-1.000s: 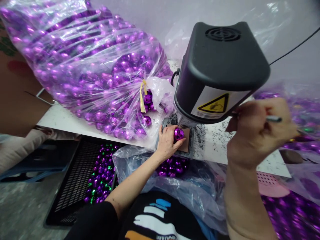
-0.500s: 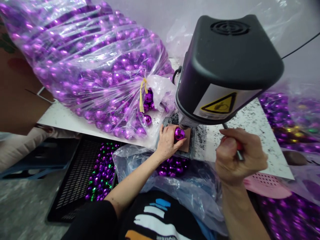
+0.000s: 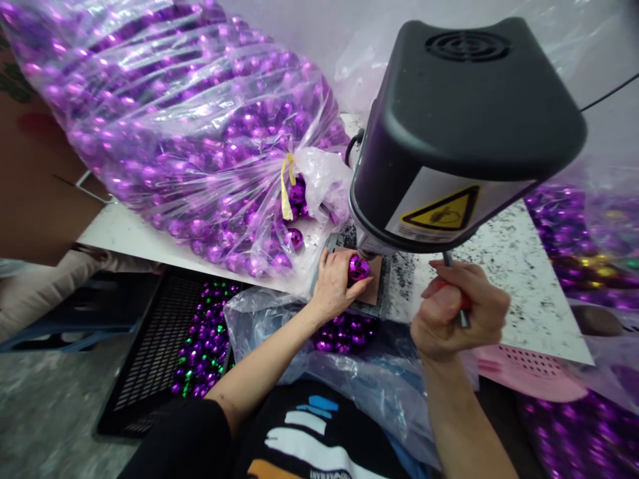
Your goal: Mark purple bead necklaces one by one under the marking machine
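Observation:
A shiny purple ball [image 3: 359, 268] is pinched in my left hand [image 3: 335, 279], over a brown pad [image 3: 369, 287] on the base of a black drill press [image 3: 449, 133]. The machine's spindle end [image 3: 368, 245] comes down right at the top of the ball; whether the two touch I cannot tell. My right hand [image 3: 459, 309] is closed around the press's feed lever [image 3: 464, 318], a metal rod with a red part showing between the fingers.
A large tied plastic bag [image 3: 174, 133] of purple balls lies on the white table [image 3: 130, 233]. One loose ball [image 3: 294, 238] sits beside it. Dark shavings litter the tabletop. Below left stands a black crate [image 3: 134, 372] with small purple and green balls. A pink perforated basket [image 3: 534, 372] is at right.
My right hand has moved left and slightly up with the lever. My left hand and the ball stay in place. The view has shifted slightly.

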The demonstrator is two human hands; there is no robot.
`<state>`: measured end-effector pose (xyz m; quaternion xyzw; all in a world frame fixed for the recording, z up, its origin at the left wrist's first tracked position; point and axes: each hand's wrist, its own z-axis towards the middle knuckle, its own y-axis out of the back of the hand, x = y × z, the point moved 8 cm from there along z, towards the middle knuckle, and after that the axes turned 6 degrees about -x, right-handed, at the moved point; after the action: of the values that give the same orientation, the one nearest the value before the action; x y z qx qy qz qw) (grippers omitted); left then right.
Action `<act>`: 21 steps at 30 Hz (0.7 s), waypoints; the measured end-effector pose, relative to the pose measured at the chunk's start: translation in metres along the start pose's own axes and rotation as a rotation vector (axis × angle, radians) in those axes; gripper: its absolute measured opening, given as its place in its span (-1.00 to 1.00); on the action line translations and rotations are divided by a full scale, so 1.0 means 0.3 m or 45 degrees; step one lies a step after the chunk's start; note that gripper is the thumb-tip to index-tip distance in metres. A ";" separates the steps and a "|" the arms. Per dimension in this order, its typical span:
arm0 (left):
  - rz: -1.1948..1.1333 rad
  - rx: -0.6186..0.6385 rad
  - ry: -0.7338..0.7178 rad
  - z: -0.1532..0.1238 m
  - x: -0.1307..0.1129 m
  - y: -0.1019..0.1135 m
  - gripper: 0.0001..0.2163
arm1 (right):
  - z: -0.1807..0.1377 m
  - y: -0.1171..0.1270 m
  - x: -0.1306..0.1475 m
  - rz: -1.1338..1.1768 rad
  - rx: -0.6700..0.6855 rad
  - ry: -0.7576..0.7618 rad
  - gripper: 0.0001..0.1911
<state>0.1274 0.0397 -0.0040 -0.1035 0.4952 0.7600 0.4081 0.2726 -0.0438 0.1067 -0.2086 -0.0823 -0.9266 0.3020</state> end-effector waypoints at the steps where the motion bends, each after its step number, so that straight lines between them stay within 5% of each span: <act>1: -0.007 -0.004 0.000 0.000 0.000 0.001 -0.61 | -0.002 0.000 -0.001 0.004 -0.006 0.001 -0.79; 16: -0.046 0.005 0.017 -0.002 0.007 -0.001 -0.55 | -0.073 -0.025 -0.042 -0.071 0.172 0.098 -0.76; 21: -0.078 0.006 0.042 -0.004 0.019 -0.009 -0.56 | 0.080 -0.008 0.018 -0.112 0.182 -0.054 -0.82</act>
<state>0.1254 0.0420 -0.0096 -0.1301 0.5003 0.7441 0.4233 0.2753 -0.0381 0.1307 -0.2022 -0.1636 -0.9261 0.2733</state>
